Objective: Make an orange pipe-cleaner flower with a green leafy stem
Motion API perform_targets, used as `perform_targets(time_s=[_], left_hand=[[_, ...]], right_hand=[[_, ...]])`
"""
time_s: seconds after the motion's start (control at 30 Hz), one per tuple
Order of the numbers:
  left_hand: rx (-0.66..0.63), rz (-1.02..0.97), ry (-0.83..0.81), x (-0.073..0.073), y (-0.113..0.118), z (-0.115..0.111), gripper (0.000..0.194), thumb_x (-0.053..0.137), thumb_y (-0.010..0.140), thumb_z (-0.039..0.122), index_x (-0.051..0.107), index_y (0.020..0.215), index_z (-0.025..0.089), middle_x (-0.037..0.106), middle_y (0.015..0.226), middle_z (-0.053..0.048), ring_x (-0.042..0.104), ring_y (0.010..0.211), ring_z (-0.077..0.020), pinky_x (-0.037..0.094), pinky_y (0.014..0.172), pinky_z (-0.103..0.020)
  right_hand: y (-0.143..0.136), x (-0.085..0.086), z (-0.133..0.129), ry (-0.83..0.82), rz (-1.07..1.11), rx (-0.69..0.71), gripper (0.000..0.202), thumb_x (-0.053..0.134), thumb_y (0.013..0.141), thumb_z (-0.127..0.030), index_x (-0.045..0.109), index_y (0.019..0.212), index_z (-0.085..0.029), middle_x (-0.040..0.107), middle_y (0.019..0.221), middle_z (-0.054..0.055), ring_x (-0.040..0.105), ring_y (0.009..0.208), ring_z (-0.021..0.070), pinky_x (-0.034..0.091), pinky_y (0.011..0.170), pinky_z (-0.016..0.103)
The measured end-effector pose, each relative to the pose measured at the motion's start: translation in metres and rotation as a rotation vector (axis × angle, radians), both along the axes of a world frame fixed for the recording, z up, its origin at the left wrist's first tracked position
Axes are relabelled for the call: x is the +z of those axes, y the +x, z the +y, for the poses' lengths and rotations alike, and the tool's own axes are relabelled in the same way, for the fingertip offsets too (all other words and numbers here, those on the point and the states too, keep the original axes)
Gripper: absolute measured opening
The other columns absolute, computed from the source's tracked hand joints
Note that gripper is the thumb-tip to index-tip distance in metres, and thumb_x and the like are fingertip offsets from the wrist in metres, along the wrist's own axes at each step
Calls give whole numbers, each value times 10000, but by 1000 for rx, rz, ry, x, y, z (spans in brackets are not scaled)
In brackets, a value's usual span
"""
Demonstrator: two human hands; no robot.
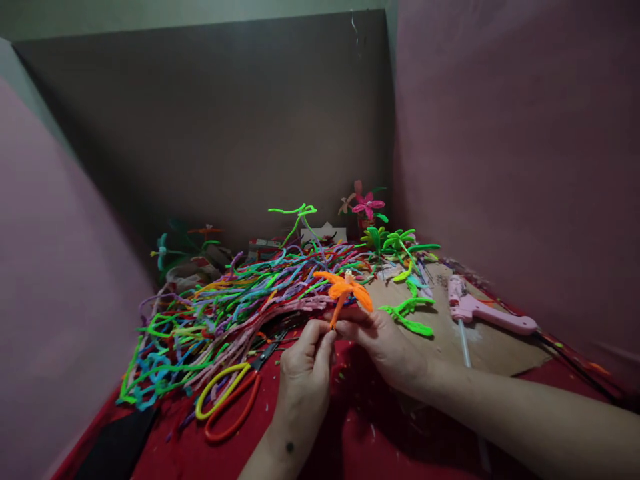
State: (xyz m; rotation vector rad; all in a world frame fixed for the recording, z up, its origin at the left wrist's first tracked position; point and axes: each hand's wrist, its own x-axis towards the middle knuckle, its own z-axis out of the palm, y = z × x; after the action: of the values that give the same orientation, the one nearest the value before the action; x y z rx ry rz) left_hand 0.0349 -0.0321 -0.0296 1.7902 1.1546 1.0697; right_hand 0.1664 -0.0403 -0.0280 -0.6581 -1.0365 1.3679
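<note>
An orange pipe-cleaner flower [349,289] with a pale centre stands upright between my two hands, its petals spread above my fingertips. My left hand [306,367] pinches the lower end of its orange stem between thumb and fingers. From the other side, my right hand [387,347] closes its thumb and fingers on the same stem. The fingertips of both hands nearly meet there, and part of the stem is hidden behind them. Green pipe-cleaner leaves [413,317] lie just beyond my right hand.
Loose coloured pipe cleaners [240,300] cover the left and middle of the red cloth [370,433]. Scissors [235,400] with yellow and red handles lie left of my hands. A pink glue gun [480,310] rests on cardboard [500,353] at right. Finished flowers [369,205] stand behind.
</note>
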Motion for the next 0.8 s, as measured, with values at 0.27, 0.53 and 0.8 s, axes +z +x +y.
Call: perform_targets(time_s=[0.27,0.53,0.8], left_hand=[[-46,-146,-189,9,0,-2,198,508,802,363,536,747,175,363,500,82,282,400,-51,208,379,-167],[-140,-319,-335,10,-2,0,216,565,775,379,562,767,163,455,478,82,322,313,-15,222,326,-136],[-238,-451,-468,13,-7,2,201,612,751,333,550,693,151,507,454,65,321,255,-15,257,263,-135]], right_hand=[[0,-8,9,-40,82,17,265,748,632,-333,716,838,-170,673,783,26,579,757,154,426,793,319],[3,2,6,1,10,98,298,718,653,-365,697,882,-176,652,726,-1,558,618,119,439,659,275],[8,0,9,-30,43,129,238,734,617,-237,703,840,-157,646,684,-3,570,637,118,432,690,274]])
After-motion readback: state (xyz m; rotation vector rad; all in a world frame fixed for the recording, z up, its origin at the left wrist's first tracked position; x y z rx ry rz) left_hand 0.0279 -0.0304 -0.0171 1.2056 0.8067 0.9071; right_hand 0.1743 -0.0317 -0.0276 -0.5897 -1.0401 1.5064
